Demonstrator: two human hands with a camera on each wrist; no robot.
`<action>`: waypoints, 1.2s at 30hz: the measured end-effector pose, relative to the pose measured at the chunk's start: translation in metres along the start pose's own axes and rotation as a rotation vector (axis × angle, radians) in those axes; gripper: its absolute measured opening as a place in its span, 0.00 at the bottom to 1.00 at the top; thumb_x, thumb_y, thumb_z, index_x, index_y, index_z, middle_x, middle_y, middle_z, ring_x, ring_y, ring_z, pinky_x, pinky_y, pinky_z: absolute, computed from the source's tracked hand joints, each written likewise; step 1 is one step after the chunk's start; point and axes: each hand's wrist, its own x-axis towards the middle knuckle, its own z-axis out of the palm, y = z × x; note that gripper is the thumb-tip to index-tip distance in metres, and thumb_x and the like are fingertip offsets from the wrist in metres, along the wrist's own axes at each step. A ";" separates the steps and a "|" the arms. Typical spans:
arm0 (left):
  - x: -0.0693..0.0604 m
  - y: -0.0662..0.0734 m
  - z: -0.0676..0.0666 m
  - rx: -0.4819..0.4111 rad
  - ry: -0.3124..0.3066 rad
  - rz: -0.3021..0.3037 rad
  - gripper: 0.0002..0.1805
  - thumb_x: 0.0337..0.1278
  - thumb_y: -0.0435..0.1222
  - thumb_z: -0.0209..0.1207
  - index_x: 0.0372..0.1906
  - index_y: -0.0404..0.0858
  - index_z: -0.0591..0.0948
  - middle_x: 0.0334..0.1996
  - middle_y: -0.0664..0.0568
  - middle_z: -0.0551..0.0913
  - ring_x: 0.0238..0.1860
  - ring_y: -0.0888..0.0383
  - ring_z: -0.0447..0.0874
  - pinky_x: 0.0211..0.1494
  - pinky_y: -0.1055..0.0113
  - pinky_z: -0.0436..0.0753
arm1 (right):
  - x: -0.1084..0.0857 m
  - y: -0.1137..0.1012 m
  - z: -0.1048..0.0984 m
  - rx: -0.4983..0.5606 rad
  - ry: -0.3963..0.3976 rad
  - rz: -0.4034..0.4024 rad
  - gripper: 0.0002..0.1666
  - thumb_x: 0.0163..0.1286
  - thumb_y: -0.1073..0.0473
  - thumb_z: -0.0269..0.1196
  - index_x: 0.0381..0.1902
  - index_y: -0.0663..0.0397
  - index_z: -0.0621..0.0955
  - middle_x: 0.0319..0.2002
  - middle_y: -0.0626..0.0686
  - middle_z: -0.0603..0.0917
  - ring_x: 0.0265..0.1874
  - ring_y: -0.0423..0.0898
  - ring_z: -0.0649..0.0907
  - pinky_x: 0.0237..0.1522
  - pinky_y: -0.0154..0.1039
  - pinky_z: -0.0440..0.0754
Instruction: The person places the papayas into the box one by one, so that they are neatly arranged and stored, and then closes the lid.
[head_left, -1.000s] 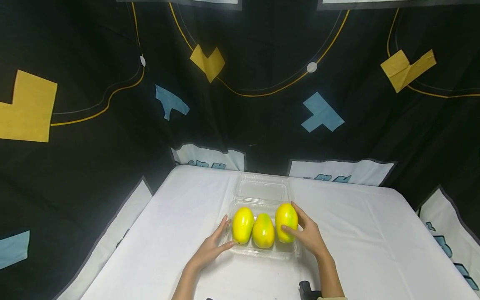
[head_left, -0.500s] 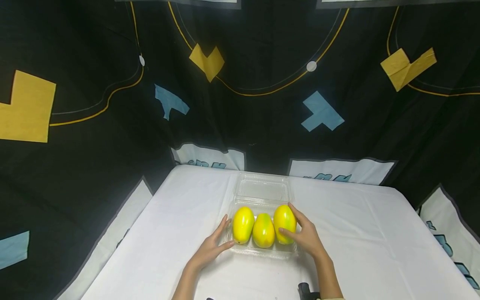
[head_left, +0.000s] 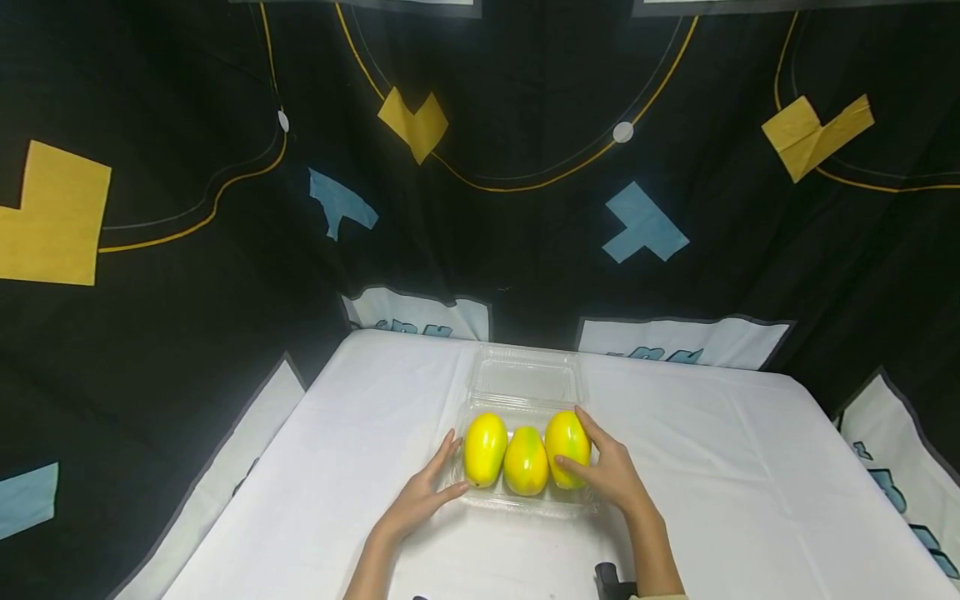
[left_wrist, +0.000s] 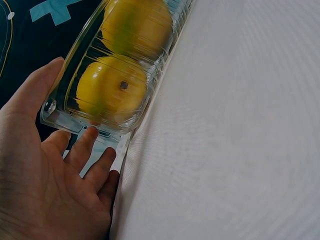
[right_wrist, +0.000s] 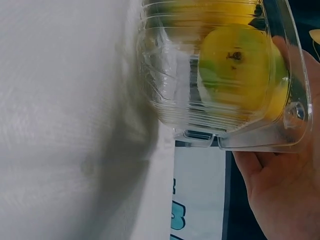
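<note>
Three glossy yellow mangoes sit side by side in a clear hinged plastic container (head_left: 517, 504), whose lid (head_left: 527, 375) lies folded back. My right hand (head_left: 618, 475) holds the right mango (head_left: 566, 442), thumb on its near face and fingers along its far right side. Right of the left mango (head_left: 484, 450) is the middle mango (head_left: 526, 462). My left hand (head_left: 420, 496) touches the container's left side, thumb and index finger spread. In the left wrist view, that hand's thumb lies at the rim and its other fingers are slightly bent beside the wall.
A white cloth covers the table (head_left: 712, 483). Behind it hangs a black curtain (head_left: 480, 250) with yellow and blue patches. A dark object (head_left: 611, 579) shows at the front edge by the right forearm.
My right hand has moved slightly left and brought the right mango closer to the middle one. The left hand has stayed at the container's left side.
</note>
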 end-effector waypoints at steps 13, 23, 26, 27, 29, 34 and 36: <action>0.000 -0.002 0.000 -0.025 -0.008 0.013 0.46 0.55 0.47 0.60 0.73 0.54 0.45 0.69 0.53 0.59 0.71 0.44 0.43 0.60 0.30 0.41 | -0.001 -0.001 -0.004 -0.004 -0.048 0.037 0.52 0.53 0.39 0.67 0.71 0.49 0.58 0.67 0.56 0.62 0.65 0.57 0.64 0.61 0.57 0.63; -0.001 0.001 -0.004 -0.059 -0.016 -0.008 0.48 0.56 0.47 0.59 0.73 0.52 0.40 0.70 0.53 0.56 0.71 0.43 0.41 0.59 0.28 0.39 | 0.003 0.008 -0.015 0.035 -0.010 -0.003 0.48 0.57 0.37 0.63 0.70 0.49 0.61 0.67 0.58 0.63 0.65 0.60 0.62 0.61 0.59 0.62; 0.001 0.004 -0.010 -0.126 -0.047 -0.034 0.46 0.60 0.45 0.55 0.73 0.51 0.38 0.71 0.50 0.52 0.70 0.44 0.44 0.62 0.33 0.42 | 0.007 0.009 -0.022 0.043 0.010 -0.021 0.46 0.59 0.38 0.62 0.69 0.52 0.61 0.67 0.60 0.62 0.65 0.60 0.61 0.61 0.58 0.62; 0.002 0.005 -0.013 -0.151 -0.056 -0.044 0.44 0.62 0.44 0.53 0.73 0.50 0.38 0.71 0.48 0.51 0.70 0.44 0.45 0.64 0.35 0.43 | 0.009 0.008 -0.025 0.048 0.024 -0.031 0.46 0.60 0.38 0.61 0.69 0.53 0.62 0.67 0.60 0.63 0.65 0.60 0.61 0.61 0.57 0.62; 0.006 0.008 -0.019 -0.194 -0.051 -0.077 0.41 0.65 0.45 0.50 0.73 0.48 0.39 0.71 0.46 0.50 0.70 0.44 0.47 0.65 0.38 0.45 | 0.013 0.008 -0.031 0.062 0.051 -0.042 0.44 0.61 0.39 0.61 0.68 0.54 0.63 0.66 0.60 0.63 0.65 0.59 0.61 0.62 0.56 0.62; 0.023 0.021 -0.040 -0.198 0.058 -0.140 0.42 0.61 0.56 0.49 0.73 0.47 0.46 0.70 0.46 0.55 0.68 0.45 0.53 0.67 0.43 0.53 | 0.046 0.043 -0.034 0.080 0.167 -0.091 0.37 0.64 0.42 0.59 0.67 0.47 0.65 0.65 0.55 0.67 0.64 0.53 0.65 0.62 0.47 0.65; 0.035 0.027 -0.050 -0.183 0.108 -0.133 0.43 0.59 0.58 0.49 0.73 0.47 0.47 0.69 0.46 0.57 0.67 0.46 0.57 0.66 0.47 0.58 | 0.063 0.063 -0.034 0.110 0.199 -0.133 0.34 0.65 0.42 0.58 0.67 0.43 0.66 0.64 0.52 0.69 0.63 0.49 0.67 0.62 0.42 0.65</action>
